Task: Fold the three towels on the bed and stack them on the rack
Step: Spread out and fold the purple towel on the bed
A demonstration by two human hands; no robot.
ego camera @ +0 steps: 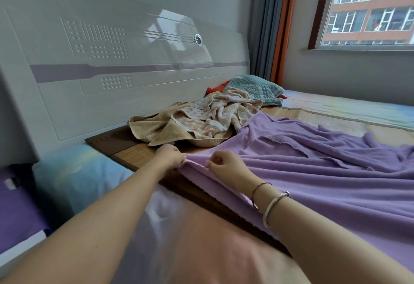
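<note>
Clearly the purple towel (313,171) is soft, limp cloth: it lies in loose ripples over the bed (336,113), drapes over the near edge, and will sag wherever it is not held. It looks light for its spread, large enough to cover much of the near side of the bed, so it is likely to fold best when taken by a hem or by two corners and pulled taut, not by the middle. Its pile looks fuzzy rather than slick, so a light pinch should keep it.

Both hands are at its near-left corner, close to the headboard (112,59) end of the bed. The left hand (171,155) is closed on the corner itself; the right hand (226,162) sits just beside it, fingers curled in a pinch on the same hem, which is lifted slightly off the bed's woven mat.

Counted, three towels show: the purple one, a plain tan towel (152,130) and a patterned beige towel (215,113). The last two lie crumpled together in one heap toward the headboard, touching the purple towel's far-left edge; exactly where one ends and the other begins is hard to tell. None is folded yet. One teal pillow (255,88) lies beyond the heap with some red cloth (215,88) under it. Two bracelets (271,203) circle the right wrist. No rack is in view.
</note>
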